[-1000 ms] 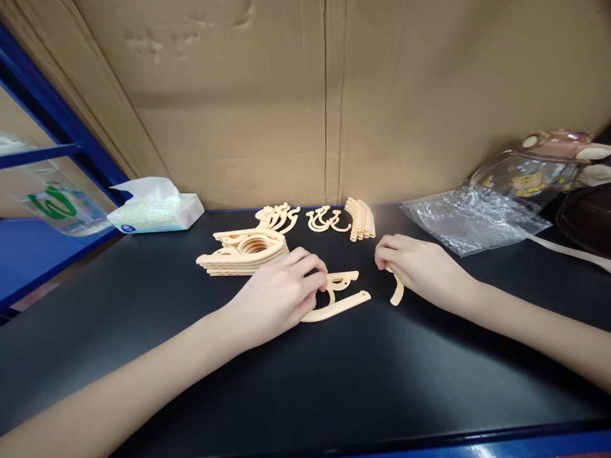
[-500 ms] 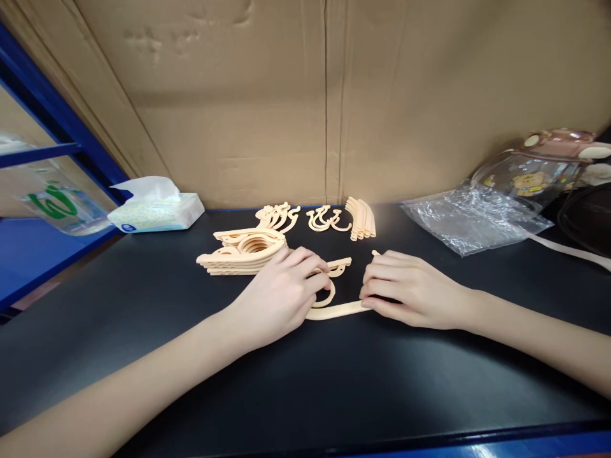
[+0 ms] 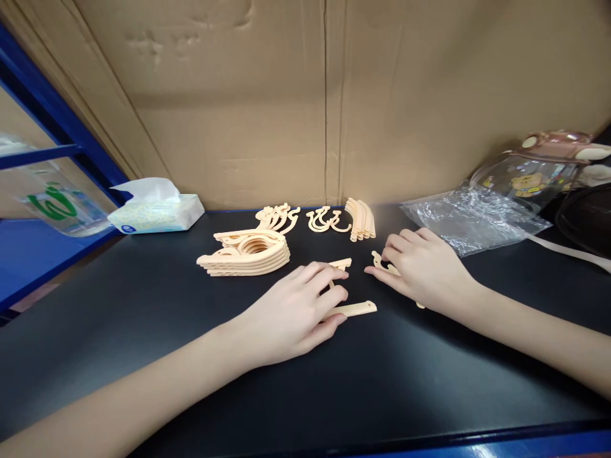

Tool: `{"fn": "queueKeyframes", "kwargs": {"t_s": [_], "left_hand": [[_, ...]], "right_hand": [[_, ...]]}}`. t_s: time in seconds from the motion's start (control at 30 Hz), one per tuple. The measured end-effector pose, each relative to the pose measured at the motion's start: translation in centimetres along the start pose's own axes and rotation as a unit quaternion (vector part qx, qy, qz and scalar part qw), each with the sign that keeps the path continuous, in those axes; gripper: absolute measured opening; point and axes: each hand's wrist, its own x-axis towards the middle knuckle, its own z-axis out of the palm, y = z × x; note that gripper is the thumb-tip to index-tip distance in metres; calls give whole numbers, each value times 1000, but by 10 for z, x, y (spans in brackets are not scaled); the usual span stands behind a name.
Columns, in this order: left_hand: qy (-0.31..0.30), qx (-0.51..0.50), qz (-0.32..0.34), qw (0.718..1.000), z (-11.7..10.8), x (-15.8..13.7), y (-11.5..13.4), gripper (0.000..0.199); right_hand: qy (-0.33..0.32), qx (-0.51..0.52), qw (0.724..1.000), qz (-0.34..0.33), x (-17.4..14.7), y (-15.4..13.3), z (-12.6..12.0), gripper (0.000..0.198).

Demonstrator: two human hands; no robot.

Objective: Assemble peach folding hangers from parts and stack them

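Note:
A beige plastic hanger piece [image 3: 360, 309] lies on the black table, its middle covered by my left hand [image 3: 300, 312]. The fingers of that hand are spread over the piece, thumb along the near bar. To the right, my right hand [image 3: 420, 267] hovers low over a small beige hook [image 3: 379, 261], with thumb and index finger apart. Part of the hook is hidden beneath the palm. Beyond my left hand sits a stack of matching hanger pieces [image 3: 248, 257].
Loose hooks [image 3: 279, 217] and more hooks [image 3: 327, 221] lie at the back beside a bundle of curved bars [image 3: 361, 219]. A tissue pack [image 3: 157, 210] stands back left. Clear plastic wrap [image 3: 477, 219] and a transparent bag [image 3: 529, 178] occupy the back right. Cardboard [image 3: 229, 95] closes off the rear.
My right hand has left the end of the hanger piece and moved right, over the hook. My left hand has slid slightly right and toward me, its fingers more spread.

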Motion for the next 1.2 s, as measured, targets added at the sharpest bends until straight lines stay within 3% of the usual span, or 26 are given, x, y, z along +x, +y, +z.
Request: {"fn": "queueKeyframes", "kwargs": {"t_s": [0.13,0.27,0.4,0.7,1.03,1.2], "left_hand": [[-14,25,3,1000,6,-2,-2,19],[-36,8,-11,999,7,-3,-5,17],[-35,-61,-47,996,6,-1,-6,13],[5,-125,-80,989,7,0,-6,10],[10,-132,-89,987,7,0,-2,11],[23,-133,-82,987,7,0,-1,10]], "right_hand": [[-21,117,992,32,-1,-5,1,22],[-19,281,958,58,2,-7,1,10],[-39,366,927,75,2,-6,-3,10],[-137,367,920,-5,-2,-12,-13,25],[-144,422,895,-21,-2,-12,-14,28],[-130,402,905,-42,-3,-14,-10,34]]}}
